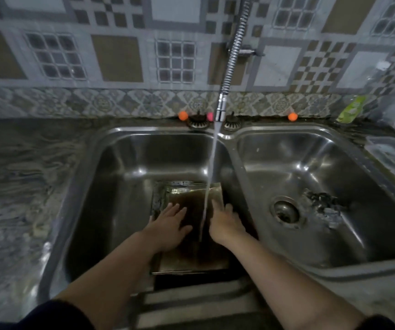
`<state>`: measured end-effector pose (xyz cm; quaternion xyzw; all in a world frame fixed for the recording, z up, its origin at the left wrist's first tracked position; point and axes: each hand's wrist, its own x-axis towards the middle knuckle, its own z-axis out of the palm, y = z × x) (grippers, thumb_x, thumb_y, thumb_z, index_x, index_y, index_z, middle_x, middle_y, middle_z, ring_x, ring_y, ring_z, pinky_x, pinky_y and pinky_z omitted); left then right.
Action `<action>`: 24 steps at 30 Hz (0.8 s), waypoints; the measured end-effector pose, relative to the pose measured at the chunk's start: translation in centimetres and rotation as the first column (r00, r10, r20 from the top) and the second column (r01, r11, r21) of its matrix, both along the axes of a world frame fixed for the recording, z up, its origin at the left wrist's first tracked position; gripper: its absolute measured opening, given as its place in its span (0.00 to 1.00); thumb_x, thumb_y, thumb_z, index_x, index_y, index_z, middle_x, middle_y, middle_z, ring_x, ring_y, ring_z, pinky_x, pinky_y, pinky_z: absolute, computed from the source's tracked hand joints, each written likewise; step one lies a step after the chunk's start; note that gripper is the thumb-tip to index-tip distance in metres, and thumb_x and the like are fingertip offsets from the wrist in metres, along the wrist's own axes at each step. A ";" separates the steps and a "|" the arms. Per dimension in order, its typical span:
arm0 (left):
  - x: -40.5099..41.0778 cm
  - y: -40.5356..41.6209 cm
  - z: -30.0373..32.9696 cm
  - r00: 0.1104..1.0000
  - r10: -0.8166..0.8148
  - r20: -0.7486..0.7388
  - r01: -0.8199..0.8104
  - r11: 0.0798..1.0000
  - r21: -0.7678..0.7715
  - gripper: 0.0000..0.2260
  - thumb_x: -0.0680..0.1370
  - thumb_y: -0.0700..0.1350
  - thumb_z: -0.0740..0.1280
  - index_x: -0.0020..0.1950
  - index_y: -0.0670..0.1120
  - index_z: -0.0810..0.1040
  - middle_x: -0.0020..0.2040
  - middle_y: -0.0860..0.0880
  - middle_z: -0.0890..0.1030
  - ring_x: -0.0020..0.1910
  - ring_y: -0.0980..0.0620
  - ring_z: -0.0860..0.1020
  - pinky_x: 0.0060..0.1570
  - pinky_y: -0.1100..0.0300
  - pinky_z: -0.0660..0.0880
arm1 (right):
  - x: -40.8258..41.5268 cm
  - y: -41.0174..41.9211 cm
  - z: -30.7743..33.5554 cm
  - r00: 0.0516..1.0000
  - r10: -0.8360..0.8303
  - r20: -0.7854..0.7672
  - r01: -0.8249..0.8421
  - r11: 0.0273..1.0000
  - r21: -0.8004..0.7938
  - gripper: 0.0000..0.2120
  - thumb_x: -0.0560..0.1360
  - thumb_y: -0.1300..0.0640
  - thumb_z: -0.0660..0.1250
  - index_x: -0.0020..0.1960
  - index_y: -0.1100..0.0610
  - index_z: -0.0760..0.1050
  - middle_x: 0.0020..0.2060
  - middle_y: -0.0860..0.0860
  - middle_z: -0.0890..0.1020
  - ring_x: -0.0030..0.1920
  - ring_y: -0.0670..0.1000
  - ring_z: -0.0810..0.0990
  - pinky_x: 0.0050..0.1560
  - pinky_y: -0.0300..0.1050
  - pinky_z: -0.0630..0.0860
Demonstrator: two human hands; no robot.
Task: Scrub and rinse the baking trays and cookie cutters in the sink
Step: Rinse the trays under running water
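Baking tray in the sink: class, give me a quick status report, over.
Both hands, left and right, flat on the baking tray, left basin. Tap water running onto tray. Nothing in the way.

Left basin [120, 177] crowded along its right side by a dark baking tray [191, 256], tilted, near edge by the front wall. Left hand [170, 225] and right hand [225, 225] spread flat on that tray, water stream [212, 163] falling between them. Bare steel open to the left of the tray and behind it. Flexible faucet hose [233, 51] hanging over the divider, blocking passage above. Right basin [310, 167] mostly open, apart from dark debris [322, 201] beside the drain [285, 211]. Clear container [391, 158] on the right counter edge; green bottle [351, 109] at the back corner.
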<state>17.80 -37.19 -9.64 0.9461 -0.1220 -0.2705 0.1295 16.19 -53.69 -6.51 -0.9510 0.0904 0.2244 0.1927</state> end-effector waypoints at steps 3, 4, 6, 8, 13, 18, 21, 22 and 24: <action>0.2 0.3 0.0 0.998 -0.059 -0.026 0.058 0.997 -0.043 0.29 0.82 0.59 0.52 0.79 0.52 0.46 0.79 0.52 0.44 0.77 0.53 0.40 0.73 0.42 0.45 | 0.3 0.9 -1.2 0.979 -0.177 -0.103 0.175 0.984 -0.025 0.32 0.81 0.60 0.53 0.79 0.47 0.42 0.75 0.60 0.57 0.69 0.60 0.67 0.65 0.54 0.70; 0.3 0.3 -0.1 0.997 -0.071 -0.032 0.069 0.996 -0.056 0.28 0.82 0.58 0.52 0.79 0.52 0.46 0.79 0.52 0.44 0.77 0.53 0.40 0.73 0.42 0.46 | 0.3 1.2 -1.5 0.977 -0.194 -0.086 0.191 0.981 -0.041 0.30 0.82 0.59 0.52 0.79 0.47 0.42 0.74 0.59 0.60 0.69 0.60 0.68 0.64 0.53 0.70; 0.4 0.2 -0.3 0.995 -0.094 -0.038 0.091 0.993 -0.077 0.28 0.82 0.58 0.52 0.79 0.52 0.46 0.79 0.52 0.44 0.77 0.53 0.41 0.73 0.42 0.46 | 0.2 1.9 -1.6 0.981 -0.195 -0.020 0.193 0.977 -0.090 0.27 0.82 0.56 0.52 0.78 0.49 0.46 0.70 0.58 0.65 0.66 0.58 0.71 0.57 0.52 0.72; 0.5 0.0 -0.5 0.994 -0.105 -0.042 0.101 0.991 -0.092 0.28 0.82 0.58 0.51 0.79 0.52 0.45 0.79 0.52 0.43 0.77 0.53 0.41 0.74 0.42 0.46 | 0.1 2.6 -1.6 0.989 -0.139 0.045 0.145 0.971 -0.191 0.26 0.81 0.56 0.56 0.76 0.51 0.52 0.66 0.57 0.70 0.61 0.57 0.74 0.49 0.49 0.72; 0.3 -0.2 -1.7 0.996 -0.063 -0.068 0.051 0.986 -0.159 0.27 0.82 0.60 0.46 0.78 0.55 0.42 0.79 0.53 0.40 0.77 0.53 0.39 0.73 0.42 0.43 | 0.2 2.4 -1.7 0.987 -0.081 0.136 0.113 0.961 -0.251 0.22 0.81 0.57 0.57 0.74 0.53 0.60 0.59 0.56 0.75 0.55 0.55 0.77 0.43 0.46 0.72; 0.4 -0.8 -1.9 0.997 -0.042 -0.062 0.030 0.983 -0.182 0.26 0.82 0.60 0.43 0.78 0.56 0.39 0.78 0.52 0.37 0.77 0.52 0.38 0.73 0.41 0.40 | 0.0 1.5 -1.0 0.971 0.008 0.238 0.070 0.945 -0.320 0.21 0.84 0.51 0.50 0.77 0.48 0.57 0.57 0.55 0.77 0.54 0.56 0.78 0.40 0.46 0.71; 0.4 -1.6 -2.2 0.997 -0.031 -0.067 0.018 0.980 -0.197 0.25 0.82 0.60 0.42 0.77 0.58 0.38 0.78 0.51 0.35 0.77 0.51 0.37 0.73 0.41 0.41 | -0.4 1.7 -0.6 0.965 0.093 0.244 0.010 0.921 -0.389 0.22 0.84 0.49 0.50 0.77 0.50 0.56 0.61 0.56 0.74 0.55 0.56 0.78 0.40 0.46 0.69; 0.4 -1.8 -2.3 0.997 -0.029 -0.067 0.016 0.981 -0.193 0.25 0.82 0.60 0.42 0.77 0.58 0.37 0.77 0.51 0.34 0.77 0.51 0.36 0.73 0.41 0.41 | -0.4 1.8 -0.5 0.967 0.096 0.235 0.002 0.924 -0.383 0.23 0.83 0.49 0.50 0.77 0.50 0.55 0.62 0.56 0.73 0.56 0.56 0.78 0.40 0.46 0.69; 0.2 -2.0 -2.7 0.998 -0.022 -0.061 0.012 0.985 -0.174 0.26 0.82 0.60 0.43 0.76 0.59 0.36 0.77 0.51 0.32 0.76 0.51 0.35 0.73 0.40 0.40 | -0.3 1.8 -0.5 0.973 0.042 0.228 0.029 0.953 -0.302 0.24 0.82 0.47 0.53 0.77 0.49 0.55 0.63 0.56 0.73 0.58 0.56 0.77 0.43 0.46 0.71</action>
